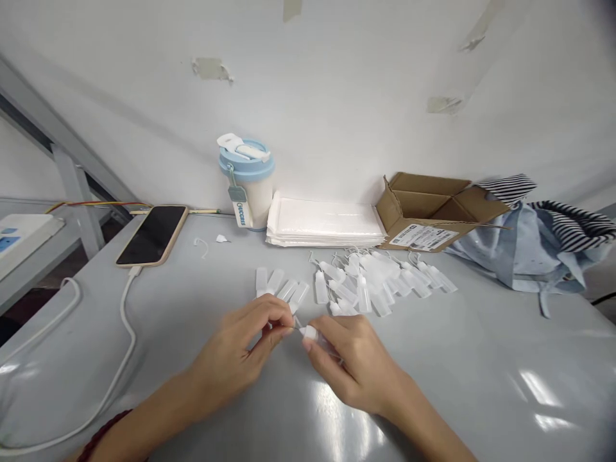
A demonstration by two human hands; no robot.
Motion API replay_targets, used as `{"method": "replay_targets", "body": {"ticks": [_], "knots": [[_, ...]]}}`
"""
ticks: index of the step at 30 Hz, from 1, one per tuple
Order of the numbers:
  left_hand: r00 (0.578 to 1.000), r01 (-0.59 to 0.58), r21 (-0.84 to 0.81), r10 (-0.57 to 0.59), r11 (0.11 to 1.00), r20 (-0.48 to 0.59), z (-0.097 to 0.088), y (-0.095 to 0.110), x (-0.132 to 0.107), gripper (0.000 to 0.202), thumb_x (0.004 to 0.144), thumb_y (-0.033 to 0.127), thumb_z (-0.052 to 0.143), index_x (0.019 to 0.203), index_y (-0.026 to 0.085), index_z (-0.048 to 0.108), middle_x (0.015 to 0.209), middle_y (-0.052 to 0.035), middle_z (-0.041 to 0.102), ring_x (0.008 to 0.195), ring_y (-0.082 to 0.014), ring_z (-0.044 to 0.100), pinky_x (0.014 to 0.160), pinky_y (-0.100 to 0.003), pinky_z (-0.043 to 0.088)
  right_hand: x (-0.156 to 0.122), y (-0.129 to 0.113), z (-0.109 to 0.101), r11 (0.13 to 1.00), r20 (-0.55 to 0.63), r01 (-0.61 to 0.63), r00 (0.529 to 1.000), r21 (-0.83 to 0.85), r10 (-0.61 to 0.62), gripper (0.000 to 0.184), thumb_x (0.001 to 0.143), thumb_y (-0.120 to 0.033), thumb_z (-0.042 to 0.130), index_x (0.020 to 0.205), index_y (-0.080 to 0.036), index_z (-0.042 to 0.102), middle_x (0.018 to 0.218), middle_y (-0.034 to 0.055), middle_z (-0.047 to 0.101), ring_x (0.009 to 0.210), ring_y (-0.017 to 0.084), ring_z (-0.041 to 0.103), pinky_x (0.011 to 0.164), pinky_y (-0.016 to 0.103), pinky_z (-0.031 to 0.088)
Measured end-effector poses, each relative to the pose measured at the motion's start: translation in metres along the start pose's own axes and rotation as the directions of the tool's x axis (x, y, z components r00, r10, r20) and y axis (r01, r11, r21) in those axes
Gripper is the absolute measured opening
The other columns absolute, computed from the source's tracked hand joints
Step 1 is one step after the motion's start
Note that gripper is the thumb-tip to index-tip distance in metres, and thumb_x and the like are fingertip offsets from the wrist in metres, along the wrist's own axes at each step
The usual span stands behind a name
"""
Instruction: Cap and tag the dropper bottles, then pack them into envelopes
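My right hand is closed around a small translucent squeeze bottle with a white cap, its body mostly hidden by the fingers. The bottle's thin tip points left. My left hand pinches at that tip with thumb and forefinger; a fine dark sliver, like a needle, shows between the fingertips. Just beyond my left hand lie several translucent bottles in a loose row. Farther right is a pile of similar bottles, some with thin white strings at their caps.
Behind the bottles are a stack of white packets, an open cardboard box and a blue-lidded cup. A charging phone lies left; a small white-based needle tip and stringed cap lie nearby. A blue cloth bag sits right.
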State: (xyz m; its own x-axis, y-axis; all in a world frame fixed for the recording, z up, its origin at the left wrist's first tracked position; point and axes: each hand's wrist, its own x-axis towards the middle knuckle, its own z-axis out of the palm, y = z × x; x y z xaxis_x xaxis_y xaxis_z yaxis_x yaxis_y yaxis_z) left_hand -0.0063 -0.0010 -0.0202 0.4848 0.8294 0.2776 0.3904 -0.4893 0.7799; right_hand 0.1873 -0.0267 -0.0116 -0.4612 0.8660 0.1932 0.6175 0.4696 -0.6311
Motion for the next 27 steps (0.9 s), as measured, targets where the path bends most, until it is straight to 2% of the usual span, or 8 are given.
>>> {"method": "replay_targets", "body": {"ticks": [3, 8, 14, 17, 20, 22, 24, 27], "knots": [[0.997, 0.069, 0.01, -0.069, 0.998, -0.041, 0.003, -0.002, -0.003, 0.005, 0.088, 0.018, 0.052, 0.087, 0.022, 0.054, 0.083, 0.0031, 0.061, 0.065, -0.0095, 0.056, 0.06, -0.019, 0.046, 0.001, 0.002, -0.001, 1.0, -0.014, -0.006, 1.0, -0.012, 0.005, 0.024, 0.088, -0.023, 0.041, 0.065, -0.02, 0.039, 0.053, -0.0067, 0.029, 0.046, 0.009, 0.029, 0.047, 0.025, 0.02], [0.999, 0.008, 0.001, -0.008, 1.0, -0.045, 0.003, -0.002, -0.004, 0.011, 0.091, 0.017, 0.048, 0.087, 0.022, 0.057, 0.083, 0.0023, 0.061, 0.067, -0.0093, 0.056, 0.062, -0.019, 0.046, 0.0, 0.002, 0.0, 0.999, -0.001, -0.023, 1.0, -0.023, 0.023, 0.024, 0.088, -0.023, 0.042, 0.064, -0.02, 0.036, 0.053, -0.0067, 0.029, 0.046, 0.009, 0.028, 0.047, 0.025, 0.02], [1.0, 0.021, -0.017, -0.021, 1.0, 0.007, 0.001, -0.001, 0.001, 0.015, 0.092, 0.016, 0.045, 0.084, 0.021, 0.057, 0.08, 0.001, 0.06, 0.068, -0.0104, 0.056, 0.061, -0.02, 0.047, 0.0, 0.001, 0.003, 1.0, -0.022, -0.011, 1.0, -0.026, 0.01, 0.026, 0.086, -0.022, 0.042, 0.062, -0.021, 0.031, 0.051, -0.0074, 0.026, 0.044, 0.008, 0.027, 0.046, 0.024, 0.019], [0.993, -0.11, 0.047, 0.112, 0.993, -0.048, 0.007, -0.001, -0.002, 0.018, 0.091, 0.008, 0.043, 0.083, 0.019, 0.055, 0.08, -0.0001, 0.059, 0.071, -0.0111, 0.057, 0.065, -0.021, 0.048, 0.0, 0.002, 0.008, 1.0, -0.052, -0.002, 0.999, -0.019, 0.001, 0.027, 0.086, -0.023, 0.043, 0.062, -0.021, 0.033, 0.05, -0.0081, 0.024, 0.042, 0.008, 0.025, 0.044, 0.024, 0.018], [0.953, -0.268, 0.115, 0.281, 0.956, -0.112, 0.015, -0.002, -0.008, 0.022, 0.089, 0.0, 0.04, 0.09, 0.018, 0.053, 0.082, -0.0025, 0.059, 0.078, -0.013, 0.057, 0.071, -0.023, 0.049, -0.001, 0.004, 0.013, 1.0, -0.112, -0.003, 0.994, -0.016, 0.001, 0.031, 0.089, -0.027, 0.045, 0.06, -0.02, 0.038, 0.05, -0.0081, 0.024, 0.042, 0.007, 0.026, 0.043, 0.023, 0.018], [0.946, -0.295, 0.131, 0.309, 0.947, -0.103, 0.016, -0.003, -0.009, 0.024, 0.089, -0.001, 0.039, 0.092, 0.018, 0.053, 0.083, -0.0032, 0.059, 0.079, -0.0132, 0.057, 0.072, -0.024, 0.049, 0.0, 0.005, 0.016, 1.0, -0.143, 0.004, 0.99, -0.013, -0.006, 0.034, 0.092, -0.03, 0.046, 0.06, -0.019, 0.043, 0.05, -0.0078, 0.026, 0.042, 0.007, 0.027, 0.042, 0.022, 0.019], [0.963, -0.251, 0.11, 0.26, 0.962, -0.074, 0.013, -0.004, -0.008, 0.022, 0.091, 0.001, 0.039, 0.091, 0.019, 0.053, 0.084, -0.0027, 0.059, 0.077, -0.0126, 0.057, 0.07, -0.024, 0.049, 0.001, 0.006, 0.016, 1.0, -0.156, 0.012, 0.988, -0.011, -0.014, 0.036, 0.094, -0.034, 0.045, 0.062, -0.018, 0.049, 0.049, -0.0074, 0.029, 0.042, 0.007, 0.029, 0.042, 0.022, 0.021], [0.994, -0.091, 0.104, 0.096, 0.99, -0.045, 0.004, -0.006, -0.003, 0.01, 0.091, 0.012, 0.047, 0.092, 0.021, 0.052, 0.082, 0.0013, 0.06, 0.071, -0.0115, 0.058, 0.067, -0.023, 0.049, 0.003, 0.005, 0.014, 1.0, -0.168, 0.011, 0.986, -0.021, -0.015, 0.039, 0.095, -0.041, 0.043, 0.068, -0.016, 0.056, 0.049, -0.0065, 0.035, 0.043, 0.008, 0.032, 0.043, 0.021, 0.024]]}}
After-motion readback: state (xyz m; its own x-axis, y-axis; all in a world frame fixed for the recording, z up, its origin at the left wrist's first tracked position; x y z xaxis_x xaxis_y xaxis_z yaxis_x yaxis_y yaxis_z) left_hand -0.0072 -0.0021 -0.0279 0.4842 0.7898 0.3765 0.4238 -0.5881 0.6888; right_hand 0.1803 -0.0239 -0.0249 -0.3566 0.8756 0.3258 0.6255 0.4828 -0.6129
